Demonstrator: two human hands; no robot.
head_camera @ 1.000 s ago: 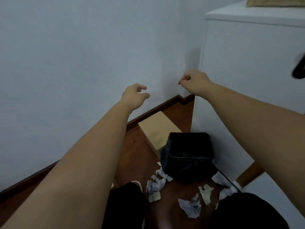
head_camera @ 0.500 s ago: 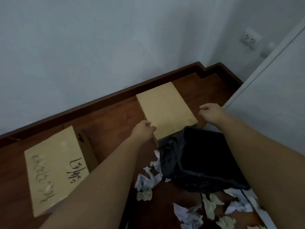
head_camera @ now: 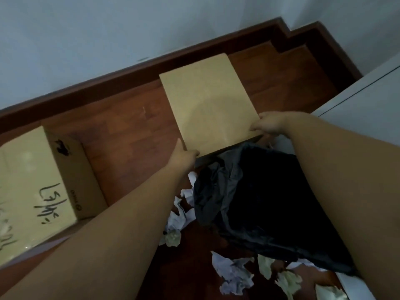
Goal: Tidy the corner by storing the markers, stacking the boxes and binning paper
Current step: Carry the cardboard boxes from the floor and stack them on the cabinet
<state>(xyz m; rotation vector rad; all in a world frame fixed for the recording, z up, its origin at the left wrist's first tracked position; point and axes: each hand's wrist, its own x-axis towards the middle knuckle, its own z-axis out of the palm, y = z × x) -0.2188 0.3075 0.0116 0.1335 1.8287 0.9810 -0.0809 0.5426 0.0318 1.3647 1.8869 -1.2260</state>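
Hands first: left hand (head_camera: 184,155) and right hand (head_camera: 267,125) each pinch a near corner of the plain tan cardboard box (head_camera: 208,105). I'd lift it level, clear of the black-lined bin (head_camera: 259,191), toward the scribbled-on cardboard box (head_camera: 32,191) at the floor's left edge.

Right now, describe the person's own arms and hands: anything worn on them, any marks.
Both forearms are bare from the frame's edge to the wrist: no sleeves show. The left hand and the right hand wear no gloves; no watch, bracelet or ring is visible. The picture is too dim and soft to show finer marks.

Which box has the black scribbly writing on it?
The cardboard box on the left, apart from both hands. The plain box held by the left hand and right hand shows no writing.
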